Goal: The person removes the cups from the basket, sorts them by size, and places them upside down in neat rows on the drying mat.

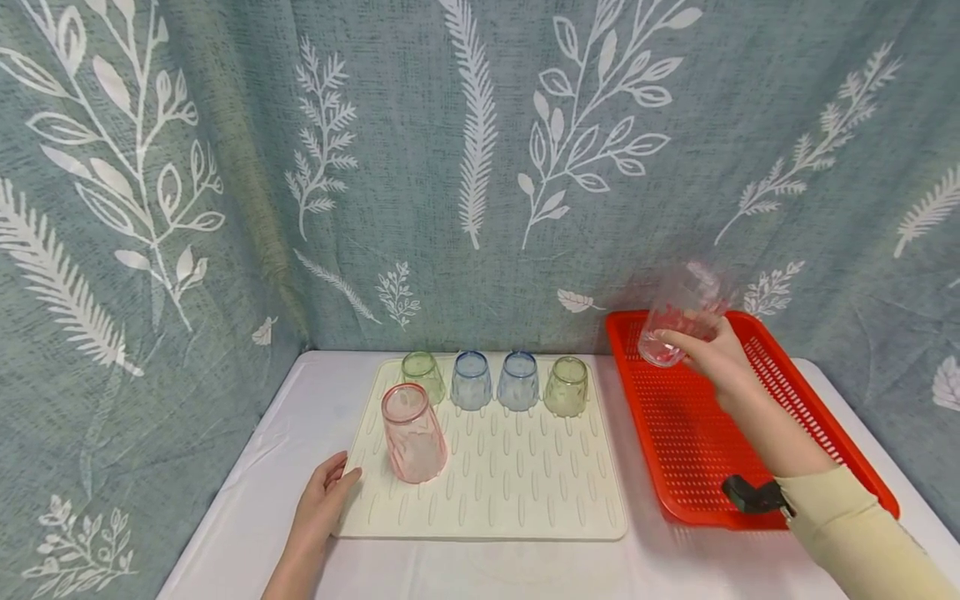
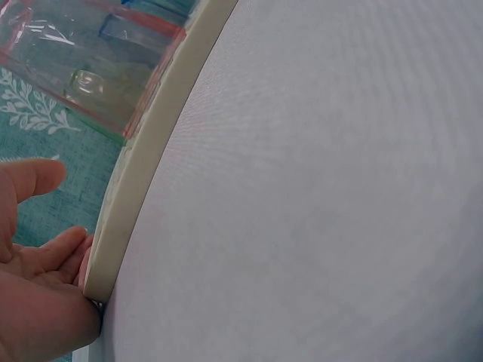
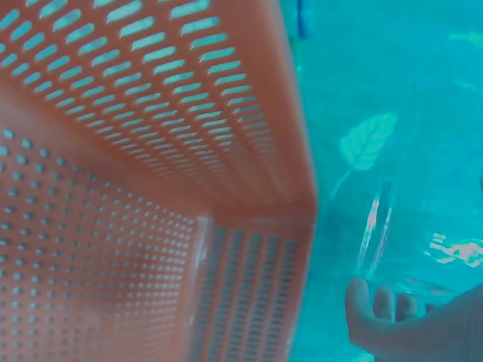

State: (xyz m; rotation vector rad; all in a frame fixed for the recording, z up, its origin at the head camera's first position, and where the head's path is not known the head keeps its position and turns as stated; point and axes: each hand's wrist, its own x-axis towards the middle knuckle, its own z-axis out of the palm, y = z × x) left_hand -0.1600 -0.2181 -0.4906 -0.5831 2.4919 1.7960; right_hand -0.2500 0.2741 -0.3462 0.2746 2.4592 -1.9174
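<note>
Over the far end of the red basket, my right hand grips a clear drinking glass, tilted and partly blurred. The right wrist view shows the fingers against the see-through glass. My left hand rests at the left edge of the cream drying mat, fingers relaxed and thumb apart. It holds no glass. Nearest to it on the mat stands a tall pink-tinted glass. Behind that, along the mat's far edge, are a green glass, two blue glasses and another green glass.
The basket has slotted walls and stands right of the mat on a white-covered table. A green-grey curtain with white leaf prints hangs close behind the mat and basket, and along the left side.
</note>
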